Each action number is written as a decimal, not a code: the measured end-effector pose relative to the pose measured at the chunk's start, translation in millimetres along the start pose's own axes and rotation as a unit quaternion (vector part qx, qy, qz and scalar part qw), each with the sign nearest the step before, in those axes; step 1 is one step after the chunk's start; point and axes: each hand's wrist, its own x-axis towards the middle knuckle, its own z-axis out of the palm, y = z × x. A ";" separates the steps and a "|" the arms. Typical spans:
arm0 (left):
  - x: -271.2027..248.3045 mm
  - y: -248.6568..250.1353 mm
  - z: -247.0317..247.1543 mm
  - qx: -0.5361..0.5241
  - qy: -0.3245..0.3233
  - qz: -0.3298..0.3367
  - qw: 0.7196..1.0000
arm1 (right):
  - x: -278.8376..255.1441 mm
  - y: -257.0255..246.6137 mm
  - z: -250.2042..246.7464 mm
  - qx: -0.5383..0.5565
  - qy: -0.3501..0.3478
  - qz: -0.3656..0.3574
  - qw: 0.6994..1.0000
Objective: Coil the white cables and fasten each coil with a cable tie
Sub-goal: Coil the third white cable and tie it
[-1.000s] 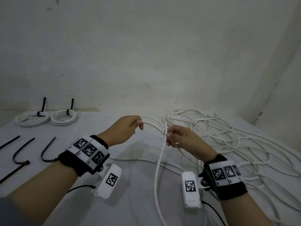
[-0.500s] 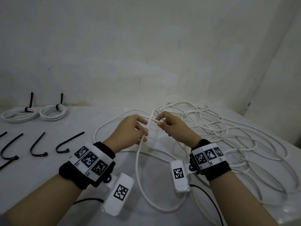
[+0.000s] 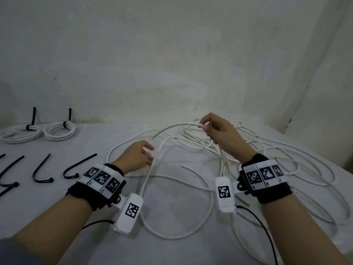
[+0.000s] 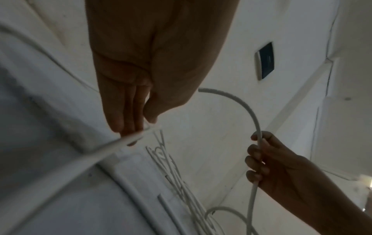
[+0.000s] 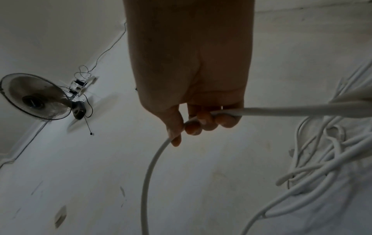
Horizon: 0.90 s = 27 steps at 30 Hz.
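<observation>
Head view has the right hand [image 3: 219, 131] raised over the tabletop [image 3: 172, 245], its grip curled round a white cable [image 3: 177, 125] whose free end arcs out to the left of it. From the right wrist, the fingers [image 5: 207, 120] wrap the cable and the thumb presses it; the palm is in deep shadow. Lower and nearer, the left hand [image 3: 136, 156] pinches another stretch of cable between thumb and fingertips [image 4: 128, 127]; the left wrist view blurs that spot, so I cannot tell whether it is the same cable. Beyond and to the right of both grips lies the loose tangle of cables [image 3: 277, 159], strands crossing so thickly that single runs cannot be followed, and the picture's edge cuts it off. Far left of the left grip sit two finished coils [image 3: 59, 130], each bound with a black tie. Nearer, spare black cable ties [image 3: 41, 173] lie in a row, the outermost cut off by the frame. A fan [image 5: 34, 97] shows dimly in the right wrist view.
</observation>
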 end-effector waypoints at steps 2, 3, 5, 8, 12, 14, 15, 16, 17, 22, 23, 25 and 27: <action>1.0 12.5 -10.7 -0.027 0.079 0.053 0.995 | 1.9 -0.5 4.9 -0.008 -0.014 -0.002 1.000; -2.7 22.3 -16.6 -0.039 0.102 0.087 0.990 | 3.2 -0.8 7.8 -0.011 -0.020 -0.005 1.000; -14.5 44.7 -23.5 -0.035 0.064 0.141 0.987 | 5.6 -4.4 14.0 -0.017 -0.036 -0.012 0.999; -30.9 70.6 -20.8 0.059 -0.053 0.187 0.979 | 10.3 -14.9 24.3 -0.005 -0.048 -0.031 0.998; -28.2 76.2 -21.5 0.010 0.002 0.197 0.980 | 10.0 -17.5 24.9 0.052 -0.056 -0.023 0.997; -25.6 74.4 -28.5 -0.096 0.027 0.177 0.979 | 5.3 -9.1 22.6 0.072 -0.079 -0.010 0.994; -25.1 73.4 -32.7 -0.146 0.037 0.172 0.973 | 3.3 -4.2 22.4 0.075 -0.086 -0.003 0.994; -24.7 72.6 -37.1 -0.192 0.044 0.169 0.966 | 2.0 -1.4 22.7 0.077 -0.084 0.002 0.993; -25.1 72.1 -41.4 -0.233 0.045 0.165 0.957 | 2.5 0.2 23.1 0.077 -0.075 0.002 0.994; -32.1 66.8 -51.3 -0.326 -0.058 0.079 0.940 | 21.0 -18.9 17.9 0.080 0.073 -0.047 0.993; -33.6 66.2 -51.9 -0.336 -0.077 0.078 0.935 | 25.5 -23.4 16.9 0.088 0.089 -0.050 0.991; -36.4 68.1 -56.6 -0.391 -0.089 0.096 0.911 | 29.5 -27.1 20.2 0.098 0.076 -0.046 0.991; -38.7 72.8 -65.5 -0.465 -0.076 0.123 0.873 | 25.6 -21.4 29.4 0.097 0.023 -0.034 0.994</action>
